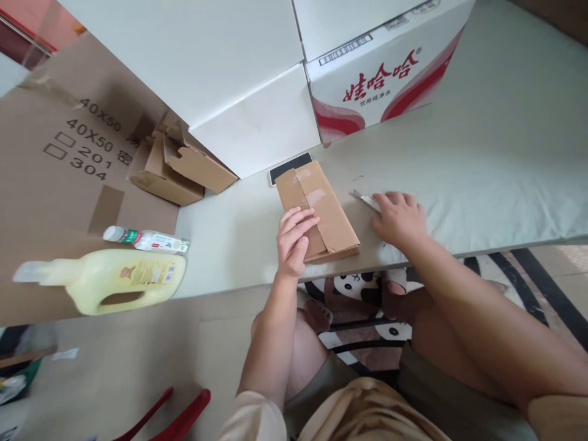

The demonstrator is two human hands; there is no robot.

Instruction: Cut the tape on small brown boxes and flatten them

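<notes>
Brown cardboard makes up the small flat box (319, 211) that I have under my left hand (295, 239); it lies on the pale table (482, 153) close to the near edge, long axis running away from me, with clear tape across its top flaps. My left hand rests palm-down on the near left corner of the box, fingers (298, 220) extended and loosely spread, pressing rather than clasping. My right hand (399, 218) lies on the table just right of the box, not touching it, with the fingers curled over a thin grey blade-like tool (362, 199) whose tip projects toward the box; I cannot tell how firmly it is gripped. A dark phone (289, 167) lies flat at the far end of the box, partly covered by it. Behind stand plain white cartons (239, 79) and a white carton with red print (381, 79). To the left, a large flattened cardboard sheet (55, 159) carries a small open brown box (177, 168), a clear bottle (147, 240) lying on its side, and a pale yellow jug (114, 278), also on its side.
</notes>
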